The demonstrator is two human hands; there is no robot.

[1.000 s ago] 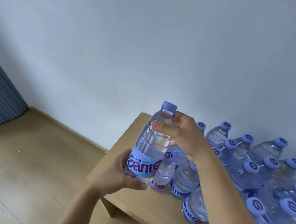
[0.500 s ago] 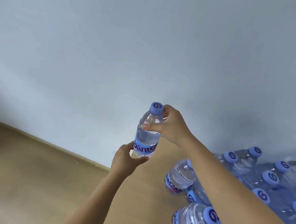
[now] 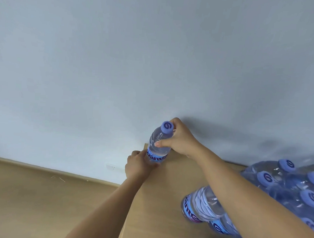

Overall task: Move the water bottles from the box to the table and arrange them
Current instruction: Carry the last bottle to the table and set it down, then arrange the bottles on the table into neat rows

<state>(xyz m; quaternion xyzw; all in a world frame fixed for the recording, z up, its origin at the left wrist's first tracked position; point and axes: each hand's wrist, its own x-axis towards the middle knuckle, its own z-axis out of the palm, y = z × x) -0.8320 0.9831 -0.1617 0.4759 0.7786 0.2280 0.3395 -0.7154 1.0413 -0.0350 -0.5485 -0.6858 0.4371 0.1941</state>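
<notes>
A clear water bottle [image 3: 158, 146] with a blue cap and a blue label stands at the far left corner of the wooden table [image 3: 166, 201], close to the wall. My right hand [image 3: 178, 138] grips its neck and shoulder just below the cap. My left hand [image 3: 138, 166] holds its base at the label. Several more bottles [image 3: 294, 189] with blue caps stand crowded on the right of the table, partly hidden by my right forearm. The box is out of view.
A grey-white wall [image 3: 156, 55] rises directly behind the table. Wooden floor [image 3: 39, 203] lies to the left, below the table's left edge. A white wall socket [image 3: 112, 167] sits low on the wall. Bare tabletop shows between the held bottle and the crowd.
Both hands have carried the bottle away from me to the table's far left corner and lowered it there. The view has swung left and forward.
</notes>
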